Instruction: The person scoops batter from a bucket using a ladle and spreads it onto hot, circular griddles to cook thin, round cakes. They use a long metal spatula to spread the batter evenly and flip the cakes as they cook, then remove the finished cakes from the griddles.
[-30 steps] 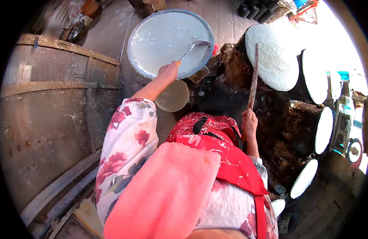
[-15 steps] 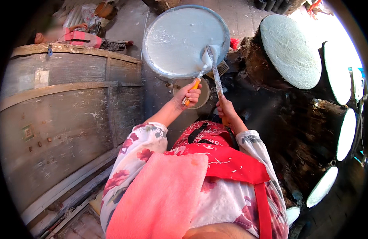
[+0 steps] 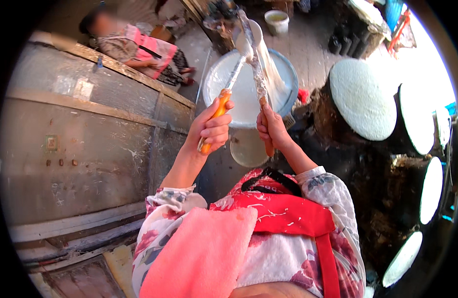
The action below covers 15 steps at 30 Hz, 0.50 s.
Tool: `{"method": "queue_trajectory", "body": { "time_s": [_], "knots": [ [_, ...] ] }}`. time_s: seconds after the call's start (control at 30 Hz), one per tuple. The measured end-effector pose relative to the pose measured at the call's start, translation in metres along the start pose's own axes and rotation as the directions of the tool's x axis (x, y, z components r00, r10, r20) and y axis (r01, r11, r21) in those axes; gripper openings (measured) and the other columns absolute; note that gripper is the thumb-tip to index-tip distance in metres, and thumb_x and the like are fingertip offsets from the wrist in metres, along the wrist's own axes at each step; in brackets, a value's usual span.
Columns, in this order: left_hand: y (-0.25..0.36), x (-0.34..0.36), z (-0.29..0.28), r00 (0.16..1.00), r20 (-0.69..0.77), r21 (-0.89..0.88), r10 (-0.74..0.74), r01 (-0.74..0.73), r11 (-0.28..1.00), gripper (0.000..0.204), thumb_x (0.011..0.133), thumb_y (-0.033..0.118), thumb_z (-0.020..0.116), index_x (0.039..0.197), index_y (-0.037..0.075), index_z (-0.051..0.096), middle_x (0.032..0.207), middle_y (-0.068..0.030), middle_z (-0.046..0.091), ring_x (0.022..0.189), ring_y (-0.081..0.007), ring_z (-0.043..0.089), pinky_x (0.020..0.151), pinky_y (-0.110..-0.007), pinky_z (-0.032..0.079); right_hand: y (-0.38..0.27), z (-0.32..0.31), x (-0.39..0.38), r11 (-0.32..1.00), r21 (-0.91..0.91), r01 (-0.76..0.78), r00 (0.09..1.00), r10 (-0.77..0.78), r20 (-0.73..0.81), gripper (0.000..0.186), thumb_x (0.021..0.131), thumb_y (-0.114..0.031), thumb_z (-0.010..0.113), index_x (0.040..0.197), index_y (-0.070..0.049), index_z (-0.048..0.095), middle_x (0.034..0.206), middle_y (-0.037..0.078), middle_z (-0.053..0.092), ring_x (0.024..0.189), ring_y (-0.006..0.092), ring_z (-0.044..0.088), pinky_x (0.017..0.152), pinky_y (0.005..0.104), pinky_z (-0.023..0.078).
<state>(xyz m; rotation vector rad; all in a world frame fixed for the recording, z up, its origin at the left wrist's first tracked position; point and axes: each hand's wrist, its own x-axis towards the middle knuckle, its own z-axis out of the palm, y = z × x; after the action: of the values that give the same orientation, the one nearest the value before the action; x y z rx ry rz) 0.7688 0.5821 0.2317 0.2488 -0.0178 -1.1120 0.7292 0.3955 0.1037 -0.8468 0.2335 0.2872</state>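
Observation:
My left hand (image 3: pixel 214 128) grips the orange handle of a metal scoop (image 3: pixel 243 49), raised over a wide blue-rimmed tub (image 3: pixel 209 92) of white batter. My right hand (image 3: pixel 271 128) is closed on the wooden handle of a long, batter-coated flat stick (image 3: pixel 256 69), held upright beside the scoop. The two tools cross or touch near their upper ends; exact contact is unclear. A thick sheet of white batter (image 3: pixel 272 74) hangs from them down into the tub. Below the tub stands a pale round container (image 3: pixel 246 151).
Dark drum stoves with round white-coated tops (image 3: pixel 360 99) line my right. A grimy board partition (image 3: pixel 80 129) borders my left; beyond it a person in a pink apron (image 3: pixel 147 54) sits or crouches. A white bucket (image 3: pixel 276 22) and dark cylinders (image 3: pixel 348 44) are farther ahead.
My hands came together over the tub and lifted both tools, drawing batter up out of it. The view shifted, bringing the other person into sight on the left.

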Motion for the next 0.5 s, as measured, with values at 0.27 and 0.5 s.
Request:
{"method": "queue_trajectory", "body": {
  "time_s": [0.27, 0.5],
  "knots": [
    [0.016, -0.018, -0.060, 0.935, 0.057, 0.313, 0.350, -0.350, 0.883, 0.030, 0.100, 0.034, 0.037, 0.112, 0.007, 0.043, 0.054, 0.0059, 0.033, 0.036, -0.0020, 0.033, 0.036, -0.019, 0.034, -0.047, 0.032, 0.016, 0.301, -0.888, 0.348, 0.769, -0.633, 0.088, 0.054, 0.096, -0.051, 0.037, 0.076, -0.004, 0.053, 0.059, 0.001, 0.046, 0.050, 0.0139, 0.046, 0.049, 0.0298, 0.038],
    [-0.004, -0.031, -0.118, 0.869, -0.327, 0.311, 0.371, -0.272, 0.911, 0.028, 0.099, 0.025, 0.042, 0.106, -0.002, 0.047, 0.058, 0.0029, 0.038, 0.042, -0.0052, 0.039, 0.040, -0.022, 0.037, -0.029, -0.023, -0.038, 0.495, -0.820, 0.286, 0.786, -0.610, -0.094, 0.044, 0.097, -0.038, 0.043, 0.076, -0.001, 0.055, 0.060, 0.005, 0.049, 0.060, 0.0122, 0.046, 0.057, 0.0300, 0.040]
  ]
}}
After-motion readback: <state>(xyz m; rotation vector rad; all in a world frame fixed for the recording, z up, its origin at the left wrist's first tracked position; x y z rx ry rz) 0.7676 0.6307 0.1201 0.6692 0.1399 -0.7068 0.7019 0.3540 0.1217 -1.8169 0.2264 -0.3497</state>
